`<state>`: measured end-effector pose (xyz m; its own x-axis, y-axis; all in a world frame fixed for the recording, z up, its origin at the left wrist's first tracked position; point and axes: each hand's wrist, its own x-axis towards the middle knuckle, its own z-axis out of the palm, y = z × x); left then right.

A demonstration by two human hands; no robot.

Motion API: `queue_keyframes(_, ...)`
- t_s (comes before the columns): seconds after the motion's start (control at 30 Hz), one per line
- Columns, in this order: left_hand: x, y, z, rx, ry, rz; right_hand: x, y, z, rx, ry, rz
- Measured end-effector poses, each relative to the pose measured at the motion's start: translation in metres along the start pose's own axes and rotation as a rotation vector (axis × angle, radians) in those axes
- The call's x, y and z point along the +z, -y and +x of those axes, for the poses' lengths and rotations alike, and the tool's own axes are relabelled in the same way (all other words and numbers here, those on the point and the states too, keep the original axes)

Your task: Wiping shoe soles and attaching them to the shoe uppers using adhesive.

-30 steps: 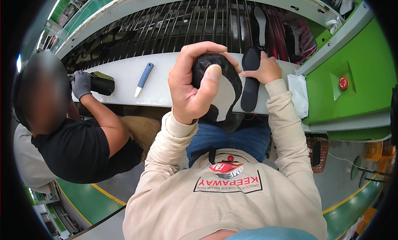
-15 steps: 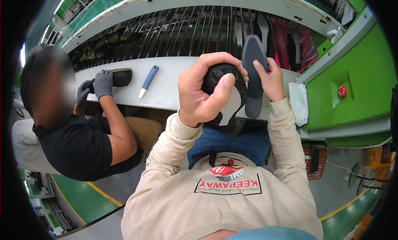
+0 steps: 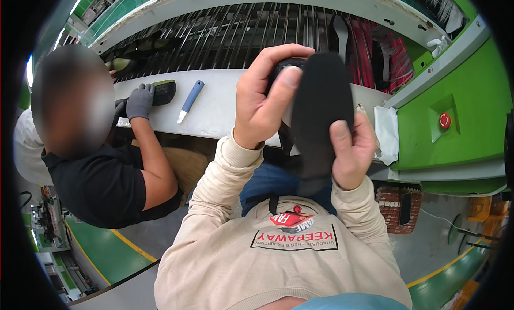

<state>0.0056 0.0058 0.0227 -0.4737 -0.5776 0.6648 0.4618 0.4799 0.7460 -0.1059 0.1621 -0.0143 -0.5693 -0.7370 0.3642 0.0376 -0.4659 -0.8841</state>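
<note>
In front of my body, my left hand (image 3: 263, 101) is closed round a black shoe upper (image 3: 278, 72), thumb pressed against its near side. My right hand (image 3: 354, 152) grips a long black shoe sole (image 3: 323, 109) by its right edge, thumb on the face turned up. The sole stands beside my left thumb and covers most of the upper, so whether the two touch cannot be told. Left of my hands, a blue-handled tool with a short pale blade (image 3: 190, 101) lies on the white worktop (image 3: 217, 112).
To the left, a co-worker's gloved hand (image 3: 140, 102) holds a dark shoe (image 3: 164, 92). Beyond the worktop runs a rack of metal rods (image 3: 241, 37), with a sole-shaped piece (image 3: 339, 37) on it. A green machine (image 3: 471, 96) with a red button (image 3: 445, 120) stands right.
My right hand has brought the sole left and turned it, so it now overlaps the upper. My left hand keeps its hold. The co-worker's head has shifted right.
</note>
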Motion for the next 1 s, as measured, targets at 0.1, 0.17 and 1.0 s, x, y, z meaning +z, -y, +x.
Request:
queue_keyframes(0.1, 0.005, 0.0, -0.002, -0.084, 0.026, -0.33, 0.004, -0.009, -0.01, 0.035, 0.074, -0.018)
queue_keyframes(0.17, 0.004, -0.002, -0.003, -0.101, 0.012, -0.188, 0.007, -0.014, -0.01, 0.033, 0.112, -0.007)
queue_keyframes(1.0, 0.003, -0.003, -0.003, -0.173, -0.022, -0.269, 0.003, -0.01, -0.002, 0.042, 0.122, -0.091)
